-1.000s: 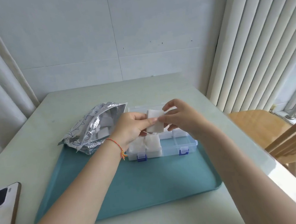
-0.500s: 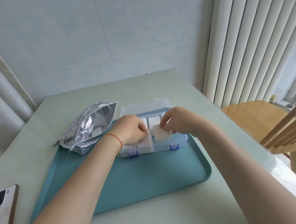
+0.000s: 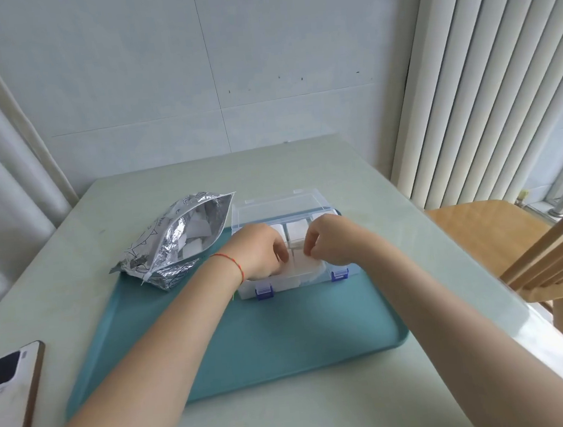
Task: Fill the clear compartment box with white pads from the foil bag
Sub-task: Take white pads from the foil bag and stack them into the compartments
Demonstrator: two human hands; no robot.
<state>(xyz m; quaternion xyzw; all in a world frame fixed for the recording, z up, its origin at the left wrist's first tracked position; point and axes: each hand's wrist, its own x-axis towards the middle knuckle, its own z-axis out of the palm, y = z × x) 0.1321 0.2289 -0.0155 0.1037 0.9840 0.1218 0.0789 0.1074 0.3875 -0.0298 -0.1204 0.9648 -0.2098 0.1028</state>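
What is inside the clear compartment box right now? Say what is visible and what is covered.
The clear compartment box holds white pads in its far compartments, and one pad lies near the front. The left hand and right hand cover the rest.

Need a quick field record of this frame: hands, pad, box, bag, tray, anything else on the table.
left hand: over the box, fingers curled on the pad
right hand: over the box, fingertips pinching the pad
pad: white, at a front compartment, not yet released
box: clear, lid open, blue latches toward the person, white pads in rear compartments
bag: foil, open, lying left of the box, white pads inside
tray: teal, under box and part of the bag
phone: near left table edge
chair: wooden, right of the table
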